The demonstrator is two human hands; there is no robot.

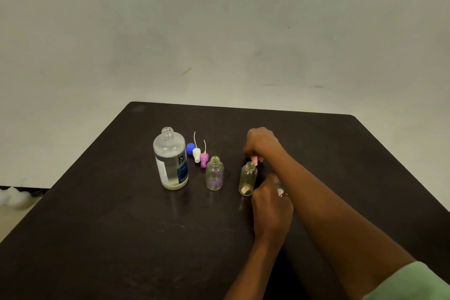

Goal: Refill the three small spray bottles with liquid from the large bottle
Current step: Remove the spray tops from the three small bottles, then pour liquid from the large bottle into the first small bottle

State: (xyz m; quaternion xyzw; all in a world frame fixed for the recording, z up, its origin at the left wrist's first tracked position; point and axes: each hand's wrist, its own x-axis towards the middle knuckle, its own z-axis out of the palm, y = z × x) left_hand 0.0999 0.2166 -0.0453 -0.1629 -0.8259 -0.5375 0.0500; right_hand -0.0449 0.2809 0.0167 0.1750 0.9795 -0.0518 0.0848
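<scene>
The large bottle [170, 161] is standing upright and uncapped on the left part of the dark table [121, 226], with its label facing right. Just beside its shoulder, on the far side, the blue cap [190, 146] is lying on the table. Next to the cap, the white sprayer [196, 153] and the purple sprayer [204, 160] are lying side by side and touching, their thin tubes pointing away from the person.

The 1st small bottle [214, 174] is standing open just right of the purple sprayer, near the large bottle. The 2nd small bottle [248, 179] is standing open further right, apart from the 1st, and is showing a yellowish tint. How full it is cannot be told.

The right hand [261, 143] is hovering just behind the 2nd small bottle's mouth. Its fingers are curling downward and pinching the pink sprayer [254, 160], which is showing just below the fingertips, close to that mouth but apart from it.

The left hand [270, 209] is sitting just right of the 2nd small bottle, under the right forearm. Its fingers are wrapping around the 3rd small bottle [280, 187], which is peeking out only as a clear sliver between hand and forearm. Whether it is open cannot be told.

A green sleeve [409, 282] is covering the right upper arm at the lower right corner.
</scene>
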